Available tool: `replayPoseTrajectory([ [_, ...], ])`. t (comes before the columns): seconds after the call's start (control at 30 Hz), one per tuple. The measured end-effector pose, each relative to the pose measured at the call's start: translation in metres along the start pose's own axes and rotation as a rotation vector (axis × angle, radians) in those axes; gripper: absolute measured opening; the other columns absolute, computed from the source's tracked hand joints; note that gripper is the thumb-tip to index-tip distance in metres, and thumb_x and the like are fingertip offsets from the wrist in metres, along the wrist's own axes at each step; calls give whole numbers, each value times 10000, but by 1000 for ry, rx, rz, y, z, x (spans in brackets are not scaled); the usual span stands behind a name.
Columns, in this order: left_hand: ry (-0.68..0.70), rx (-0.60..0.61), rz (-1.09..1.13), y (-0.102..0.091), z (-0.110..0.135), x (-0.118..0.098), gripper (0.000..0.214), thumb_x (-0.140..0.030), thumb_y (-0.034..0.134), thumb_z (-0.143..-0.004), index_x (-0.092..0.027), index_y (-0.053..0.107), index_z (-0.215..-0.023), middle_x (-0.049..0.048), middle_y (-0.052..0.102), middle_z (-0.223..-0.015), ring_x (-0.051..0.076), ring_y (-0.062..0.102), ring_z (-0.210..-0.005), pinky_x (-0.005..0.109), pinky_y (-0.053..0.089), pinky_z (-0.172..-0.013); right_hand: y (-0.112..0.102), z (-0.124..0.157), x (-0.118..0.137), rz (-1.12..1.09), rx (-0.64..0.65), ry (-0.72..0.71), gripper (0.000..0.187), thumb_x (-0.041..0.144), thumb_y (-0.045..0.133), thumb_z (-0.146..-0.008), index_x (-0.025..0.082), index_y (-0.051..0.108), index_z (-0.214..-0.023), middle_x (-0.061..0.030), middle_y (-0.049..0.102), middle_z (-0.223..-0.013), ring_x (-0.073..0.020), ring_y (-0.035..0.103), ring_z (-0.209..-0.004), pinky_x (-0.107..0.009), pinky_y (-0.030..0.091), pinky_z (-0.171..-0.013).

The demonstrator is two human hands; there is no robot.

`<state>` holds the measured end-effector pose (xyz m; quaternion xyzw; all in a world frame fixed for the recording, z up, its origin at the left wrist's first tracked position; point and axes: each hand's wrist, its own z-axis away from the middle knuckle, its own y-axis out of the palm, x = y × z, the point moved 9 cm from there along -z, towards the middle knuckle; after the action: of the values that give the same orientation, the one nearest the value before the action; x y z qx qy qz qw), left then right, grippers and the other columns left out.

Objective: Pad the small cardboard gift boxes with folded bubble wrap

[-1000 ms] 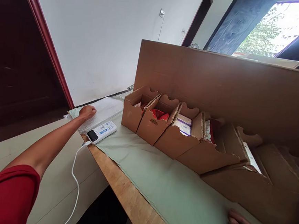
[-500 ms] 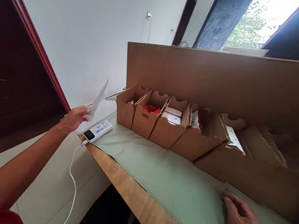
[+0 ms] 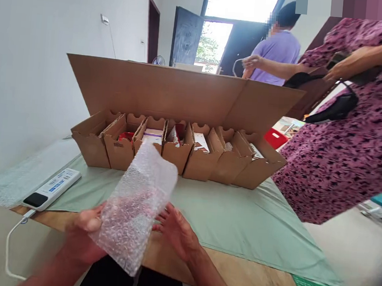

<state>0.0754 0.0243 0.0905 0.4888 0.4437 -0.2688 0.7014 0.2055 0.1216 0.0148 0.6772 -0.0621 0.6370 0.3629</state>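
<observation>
My left hand [image 3: 82, 236] grips the lower left edge of a clear bubble-wrap bag [image 3: 136, 209] and holds it up in front of me, over the table's near edge. My right hand [image 3: 175, 230] is just behind the bag's right side, fingers spread and touching it. Beyond the bag a row of small cardboard boxes [image 3: 177, 148] with packets inside stands on a pale green cloth [image 3: 238, 217].
A tall cardboard sheet [image 3: 181, 94] stands behind the boxes. A white device [image 3: 53, 188] with a cable lies at the left beside a stack of bubble wrap [image 3: 19, 178]. A person in a purple patterned dress [image 3: 346, 142] stands at the right; another person [image 3: 278, 48] is farther back.
My left hand lifted a bubble-wrap bag from the stack at the left and brought it to the middle. My right hand left the cloth and came up to the bag. The view turned right.
</observation>
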Motion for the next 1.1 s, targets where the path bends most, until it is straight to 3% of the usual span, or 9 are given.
replayPoseTrajectory([
  [0.13,-14,50,-36,23,-11,15,626,-633,625,-510,-239,766,-976,121,761,-1008,509,584,-1243,622,536,-927,-28,8,7,-16,-157,-63,779,865,576,-731,213,672,-1144,-152,734,-1126,-339,699,-1041,-467,590,-825],
  [0.3,-58,42,-317,-7,-25,40,232,-445,707,-544,-239,652,-634,76,672,-717,315,668,-836,425,538,-745,-95,29,48,136,-455,-112,589,589,841,-601,200,665,-1008,-55,716,-883,-202,642,-700,-313,537,-629],
  [0.53,-260,38,-822,-37,-25,99,328,-541,662,-678,-221,596,-705,-12,611,-624,154,535,-518,279,416,-532,-142,39,58,990,-578,2,571,388,716,-755,175,622,-1277,21,643,-705,-171,565,-614,-280,443,-586],
  [0.63,-151,-22,-1084,-53,-26,83,382,-572,619,-730,-224,653,-885,-11,648,-643,179,573,-551,291,434,-541,-160,56,67,1398,-708,13,645,352,703,-799,181,546,-1400,-39,721,-878,-230,652,-750,-334,482,-697],
  [0.73,59,-23,-1319,-46,-30,60,398,-542,537,-858,-217,658,-1053,24,724,-786,207,652,-670,327,509,-638,-155,70,88,1600,-798,-192,586,363,610,-884,124,517,-1411,-170,706,-1179,-322,669,-995,-466,506,-857],
  [0.83,402,113,-1463,2,-41,56,380,-413,471,-943,-180,652,-1183,132,733,-1185,280,687,-1077,412,555,-880,-125,57,84,1678,-685,-348,512,311,566,-916,129,541,-1394,-197,611,-1406,-346,583,-1244,-515,460,-1019],
  [0.9,599,274,-1548,41,-52,74,471,-357,472,-960,-134,572,-1363,186,569,-1482,318,527,-1374,478,458,-1094,-99,34,62,1698,-488,-342,530,286,586,-913,151,535,-1422,-162,547,-1501,-313,522,-1349,-472,442,-1085],
  [1.0,581,520,-1719,68,-78,119,632,-401,489,-981,-82,413,-1522,207,371,-1631,327,309,-1535,520,264,-1239,-75,8,22,1730,-194,-242,541,293,578,-946,140,518,-1461,-159,472,-1570,-297,440,-1440,-462,407,-1143],
  [1.1,472,613,-1831,53,-94,142,655,-457,444,-1010,-102,374,-1556,190,312,-1660,327,243,-1561,540,171,-1262,-91,17,11,1772,-137,-147,501,333,541,-992,149,535,-1458,-160,462,-1579,-310,403,-1471,-499,369,-1168],
])
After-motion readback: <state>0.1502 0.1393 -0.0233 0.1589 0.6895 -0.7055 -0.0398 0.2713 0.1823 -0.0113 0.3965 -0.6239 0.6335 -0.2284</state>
